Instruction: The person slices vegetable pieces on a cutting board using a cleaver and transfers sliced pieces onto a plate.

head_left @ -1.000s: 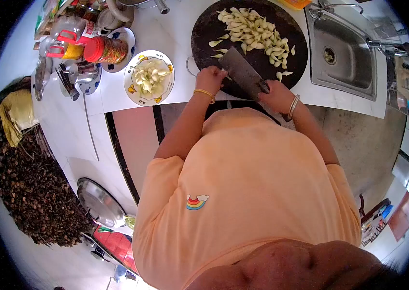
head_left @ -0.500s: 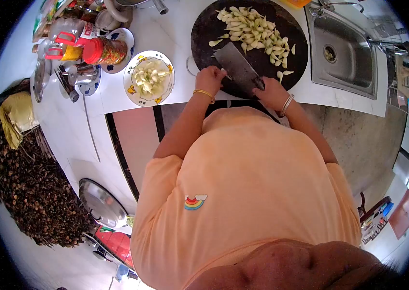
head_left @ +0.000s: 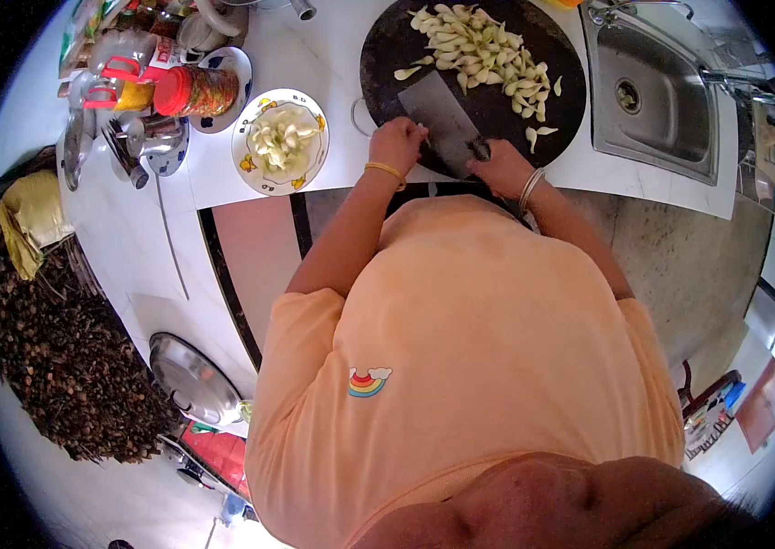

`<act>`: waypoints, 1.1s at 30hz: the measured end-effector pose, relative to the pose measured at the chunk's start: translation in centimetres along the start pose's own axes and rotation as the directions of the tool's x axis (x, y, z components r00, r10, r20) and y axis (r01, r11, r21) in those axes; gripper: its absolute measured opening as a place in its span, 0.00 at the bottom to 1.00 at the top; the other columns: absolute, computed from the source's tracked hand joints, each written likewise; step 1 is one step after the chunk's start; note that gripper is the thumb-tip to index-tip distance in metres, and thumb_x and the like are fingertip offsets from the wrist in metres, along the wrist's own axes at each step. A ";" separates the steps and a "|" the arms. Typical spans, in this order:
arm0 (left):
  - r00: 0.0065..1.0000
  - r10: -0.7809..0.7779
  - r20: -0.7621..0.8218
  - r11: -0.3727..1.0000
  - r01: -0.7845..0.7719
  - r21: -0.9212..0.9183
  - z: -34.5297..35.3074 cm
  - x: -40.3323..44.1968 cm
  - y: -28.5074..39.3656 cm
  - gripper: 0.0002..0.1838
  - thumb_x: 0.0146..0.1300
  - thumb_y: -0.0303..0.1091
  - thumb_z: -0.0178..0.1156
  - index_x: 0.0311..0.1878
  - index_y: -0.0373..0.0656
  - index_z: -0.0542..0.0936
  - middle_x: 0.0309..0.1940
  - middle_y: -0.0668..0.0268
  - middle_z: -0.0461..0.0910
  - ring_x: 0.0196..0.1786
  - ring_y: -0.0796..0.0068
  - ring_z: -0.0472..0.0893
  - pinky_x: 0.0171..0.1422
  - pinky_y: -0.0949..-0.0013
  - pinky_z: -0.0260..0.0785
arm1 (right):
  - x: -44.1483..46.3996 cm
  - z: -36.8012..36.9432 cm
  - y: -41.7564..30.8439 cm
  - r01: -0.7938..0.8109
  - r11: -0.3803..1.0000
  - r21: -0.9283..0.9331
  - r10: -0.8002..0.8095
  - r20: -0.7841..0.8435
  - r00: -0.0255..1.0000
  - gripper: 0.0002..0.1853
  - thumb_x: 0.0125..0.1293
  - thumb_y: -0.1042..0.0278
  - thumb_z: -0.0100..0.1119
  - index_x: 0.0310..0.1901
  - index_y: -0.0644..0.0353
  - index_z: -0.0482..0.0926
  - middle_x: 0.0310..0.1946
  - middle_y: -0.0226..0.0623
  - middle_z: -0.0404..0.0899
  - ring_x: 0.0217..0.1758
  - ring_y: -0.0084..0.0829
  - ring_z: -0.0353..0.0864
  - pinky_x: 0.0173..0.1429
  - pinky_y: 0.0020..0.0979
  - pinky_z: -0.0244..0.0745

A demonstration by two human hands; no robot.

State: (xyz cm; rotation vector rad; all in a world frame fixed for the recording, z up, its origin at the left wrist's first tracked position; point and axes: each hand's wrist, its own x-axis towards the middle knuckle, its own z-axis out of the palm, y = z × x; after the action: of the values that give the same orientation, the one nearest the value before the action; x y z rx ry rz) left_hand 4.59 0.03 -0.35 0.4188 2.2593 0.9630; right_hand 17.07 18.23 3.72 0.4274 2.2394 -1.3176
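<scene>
While the right hand (head_left: 503, 169) gripped a cleaver (head_left: 438, 105), bulbs (head_left: 477, 46) lay heaped on a round board (head_left: 386, 46)

Though the cleaver's broad, oblong steel blade showed its flat, dull grey face, its handle was mostly hidden inside the right hand, whose fingers were wrapped around it. Beside the blade, the left hand (head_left: 395, 145) had its fingers curled and the tips drawn together by the cutting edge; whether they pinched a bulb could not be told. A yellow bangle (head_left: 386, 170) circled the left wrist, and pale bangles (head_left: 531, 188) the right.

The bulbs, cream tinged with green, were plump at one end and tapered at the other. Most lay in a loose pile on the far half of the board, with a few strays near the pile. The board was dark and mottled, and a thin metal ring (head_left: 354, 112) stuck out from its left side.

To the left, on the smooth, grey-veined white counter (head_left: 333, 46), a round plate (head_left: 255, 179) with a patterned rim held glossy, whitish pieces (head_left: 285, 139). Beyond it stood a clear jar (head_left: 211, 90) with a red lid. On the right, a brushed-metal sink (head_left: 653, 137) was set into the counter.
</scene>
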 end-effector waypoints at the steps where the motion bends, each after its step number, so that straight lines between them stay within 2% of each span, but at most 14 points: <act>1: 1.000 -0.010 -0.006 1.000 0.010 0.004 0.1 0.0 0.0 0.16 0.64 0.42 0.62 0.34 0.35 0.82 0.26 0.56 0.83 0.25 0.65 0.84 0.33 0.64 0.76 | -0.3 0.3 0.0 -0.135 0.981 0.141 0.143 -0.046 0.989 0.15 0.61 0.64 0.60 0.35 0.72 0.74 0.18 0.43 0.75 0.15 0.33 0.76 0.23 0.36 0.73; 3: 1.000 -0.012 -0.018 1.000 0.013 0.015 0.6 0.2 -0.3 0.16 0.64 0.42 0.62 0.34 0.36 0.82 0.26 0.56 0.83 0.26 0.62 0.84 0.35 0.62 0.76 | -1.5 -0.1 -0.3 -0.124 0.968 0.217 0.141 -0.064 0.988 0.15 0.61 0.64 0.61 0.35 0.72 0.74 0.18 0.42 0.75 0.15 0.31 0.75 0.22 0.35 0.72; 5: 0.952 0.237 -0.192 0.932 -0.167 0.321 1.6 0.2 -1.2 0.15 0.63 0.42 0.61 0.32 0.38 0.82 0.26 0.55 0.82 0.32 0.54 0.83 0.39 0.56 0.74 | -2.0 -0.7 -0.3 -0.111 0.950 0.293 0.137 -0.070 0.988 0.15 0.61 0.64 0.61 0.35 0.71 0.74 0.17 0.40 0.74 0.14 0.29 0.74 0.21 0.34 0.71; 9: 0.947 0.242 -0.214 0.931 -0.164 0.325 0.0 0.3 1.6 0.11 0.62 0.40 0.61 0.36 0.41 0.82 0.31 0.53 0.81 0.40 0.48 0.80 0.44 0.52 0.72 | -3.2 -2.3 0.7 -0.114 0.919 0.378 0.203 -0.204 0.958 0.16 0.63 0.62 0.62 0.37 0.69 0.74 0.17 0.36 0.74 0.15 0.27 0.72 0.21 0.32 0.69; 11: 0.869 0.347 -0.354 0.912 -0.226 0.341 -1.2 0.9 2.6 0.13 0.63 0.41 0.60 0.40 0.39 0.79 0.39 0.55 0.78 0.45 0.51 0.79 0.47 0.54 0.73 | -3.5 -2.7 1.0 -0.112 0.948 0.298 0.182 -0.219 0.959 0.16 0.63 0.62 0.62 0.38 0.69 0.74 0.17 0.36 0.74 0.14 0.27 0.72 0.21 0.31 0.69; 12: 0.855 0.407 -0.323 0.867 -0.250 0.430 -1.7 1.1 3.2 0.13 0.63 0.40 0.59 0.42 0.40 0.78 0.42 0.55 0.75 0.46 0.51 0.78 0.47 0.53 0.73 | -3.6 -2.6 1.0 -0.113 0.948 0.296 0.182 -0.219 0.959 0.16 0.63 0.62 0.62 0.38 0.69 0.74 0.17 0.36 0.74 0.14 0.27 0.72 0.21 0.31 0.69; 16: 0.929 0.300 -0.215 0.830 -0.143 0.539 -1.4 2.8 1.3 0.13 0.63 0.40 0.59 0.44 0.42 0.79 0.40 0.56 0.79 0.44 0.50 0.80 0.47 0.53 0.74 | -3.5 -2.0 0.6 -0.117 0.931 0.346 0.191 -0.187 0.964 0.15 0.63 0.63 0.61 0.38 0.70 0.74 0.17 0.38 0.74 0.14 0.28 0.73 0.21 0.32 0.70; 18: 0.978 0.133 -0.158 0.841 -0.027 0.540 -1.2 2.3 0.3 0.12 0.62 0.40 0.60 0.40 0.40 0.82 0.33 0.55 0.83 0.39 0.51 0.82 0.46 0.55 0.75 | -3.7 -1.6 0.0 -0.122 0.928 0.351 0.192 -0.173 0.966 0.15 0.63 0.63 0.60 0.38 0.70 0.74 0.17 0.38 0.74 0.14 0.28 0.73 0.21 0.32 0.70; 19: 0.979 0.136 -0.152 0.838 -0.032 0.545 -1.8 1.6 1.0 0.12 0.62 0.40 0.60 0.40 0.40 0.82 0.33 0.55 0.83 0.39 0.51 0.82 0.46 0.55 0.75 | -3.9 -1.5 -0.6 -0.108 0.945 0.310 0.158 -0.139 0.978 0.15 0.63 0.63 0.60 0.37 0.71 0.74 0.17 0.39 0.74 0.14 0.28 0.73 0.21 0.33 0.71; 21: 0.986 -0.118 0.116 0.936 0.072 0.345 -2.7 0.1 2.2 0.14 0.62 0.41 0.60 0.32 0.38 0.83 0.23 0.56 0.83 0.31 0.58 0.84 0.42 0.60 0.76 | -3.8 -1.1 -0.9 -0.095 0.958 0.270 0.126 -0.099 0.987 0.15 0.63 0.63 0.60 0.36 0.71 0.73 0.17 0.39 0.75 0.14 0.29 0.74 0.20 0.33 0.71; 22: 0.986 -0.120 0.116 0.935 0.073 0.346 -2.4 -0.3 1.8 0.14 0.62 0.41 0.60 0.32 0.38 0.83 0.23 0.56 0.83 0.31 0.58 0.84 0.42 0.60 0.76 | -3.6 -0.6 -0.7 -0.115 0.959 0.260 0.145 -0.098 0.985 0.15 0.63 0.63 0.60 0.35 0.71 0.73 0.18 0.40 0.75 0.14 0.30 0.74 0.21 0.34 0.71; 24: 0.991 -0.122 0.053 0.992 0.120 0.039 -1.5 -0.7 1.0 0.18 0.64 0.43 0.60 0.28 0.36 0.81 0.16 0.61 0.80 0.20 0.71 0.80 0.28 0.65 0.74 | -3.3 -0.1 -0.5 -0.135 0.959 0.248 0.163 -0.096 0.982 0.16 0.62 0.63 0.60 0.34 0.72 0.73 0.18 0.41 0.76 0.14 0.31 0.75 0.21 0.34 0.72; 29: 0.991 -0.099 0.091 0.995 0.101 -0.018 -1.2 -0.2 -0.3 0.17 0.65 0.41 0.61 0.29 0.34 0.80 0.18 0.61 0.80 0.21 0.74 0.80 0.26 0.70 0.72 | -2.4 0.7 0.6 -0.071 0.995 0.075 0.079 -0.120 0.990 0.18 0.60 0.62 0.60 0.33 0.74 0.74 0.20 0.52 0.77 0.19 0.39 0.80 0.29 0.40 0.76; 33: 0.991 -0.092 0.098 0.984 0.106 -0.142 -1.3 -0.3 -0.7 0.15 0.66 0.38 0.61 0.29 0.34 0.79 0.19 0.61 0.80 0.21 0.74 0.80 0.24 0.70 0.71 | -2.7 0.3 -0.6 -0.082 0.992 0.099 0.091 -0.080 0.993 0.19 0.60 0.61 0.60 0.33 0.75 0.74 0.21 0.55 0.78 0.21 0.43 0.81 0.32 0.42 0.77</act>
State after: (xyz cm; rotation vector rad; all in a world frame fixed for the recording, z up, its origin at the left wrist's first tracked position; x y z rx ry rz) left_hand 3.95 -1.29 -0.01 0.2775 2.0908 1.0295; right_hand 19.10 17.66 5.62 0.6189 2.2052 -1.3894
